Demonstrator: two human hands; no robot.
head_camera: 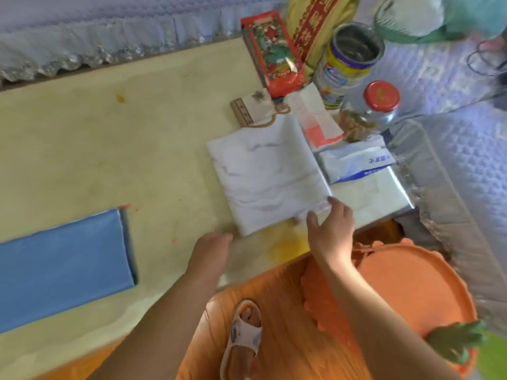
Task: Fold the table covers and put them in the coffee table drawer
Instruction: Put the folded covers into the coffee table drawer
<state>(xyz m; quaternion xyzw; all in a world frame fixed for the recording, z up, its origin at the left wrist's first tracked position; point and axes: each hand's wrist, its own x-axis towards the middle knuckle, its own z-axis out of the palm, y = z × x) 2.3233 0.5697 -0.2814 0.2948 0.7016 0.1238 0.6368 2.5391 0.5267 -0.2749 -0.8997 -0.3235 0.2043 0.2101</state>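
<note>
A folded white table cover with grey marble veins [263,174] lies on the pale yellow coffee table top [137,138]. My right hand [330,226] rests on its near right corner with fingers spread and fairly straight. My left hand [211,248] hovers or rests on the table just left of the cover's near edge; its fingers are curled under and hold nothing that I can see. A folded blue cover [63,267] lies flat on the table at the near left. No drawer shows.
At the table's far right stand a red box [271,53], a tin can [348,58], a red-lidded jar [378,105], papers and a tissue pack [356,163]. An orange stool [411,292] sits at my right; my slippered foot [244,338] is on the wooden floor.
</note>
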